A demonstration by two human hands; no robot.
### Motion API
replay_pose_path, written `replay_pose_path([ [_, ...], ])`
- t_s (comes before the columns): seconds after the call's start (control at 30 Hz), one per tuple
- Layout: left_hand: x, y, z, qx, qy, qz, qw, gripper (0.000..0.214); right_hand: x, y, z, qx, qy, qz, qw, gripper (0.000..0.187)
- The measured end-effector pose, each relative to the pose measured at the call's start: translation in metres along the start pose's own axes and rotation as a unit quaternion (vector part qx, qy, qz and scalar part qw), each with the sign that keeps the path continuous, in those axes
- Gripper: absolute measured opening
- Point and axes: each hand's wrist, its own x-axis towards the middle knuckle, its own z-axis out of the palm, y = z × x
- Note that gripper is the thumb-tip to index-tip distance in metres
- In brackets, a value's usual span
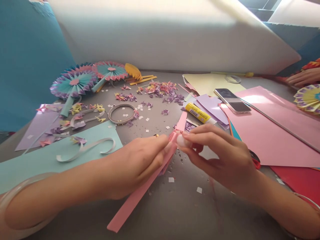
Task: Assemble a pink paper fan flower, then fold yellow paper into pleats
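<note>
Fingers of left hand bunched on pink strip, diagonal over table; right hand pinches white piece, possibly a cap, at strip's edge. Risk: weak left hold, strip skews; loose scraps could stick. Forearms converge, left palm down.

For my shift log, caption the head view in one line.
Left hand holding a pink paper strip, right hand gripping a small white object.
</note>
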Motion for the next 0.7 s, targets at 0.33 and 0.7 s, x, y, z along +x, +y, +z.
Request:
replay_pose_path([
  [0.33, -0.0025, 0.0010, 0.0040, -0.004, 0.019, -0.003, 1.000, 0.025, -0.0002, -0.0053, 0.0017, 0.040, -0.004, 0.017, 0.999, 0.015],
  [0.7, -0.0060, 0.0014, 0.0038, 0.002, 0.018, -0.018, 1.000, 0.027, 0.0009, -0.0049, 0.0025, 0.059, 0.022, -0.010, 0.998, 0.020],
])
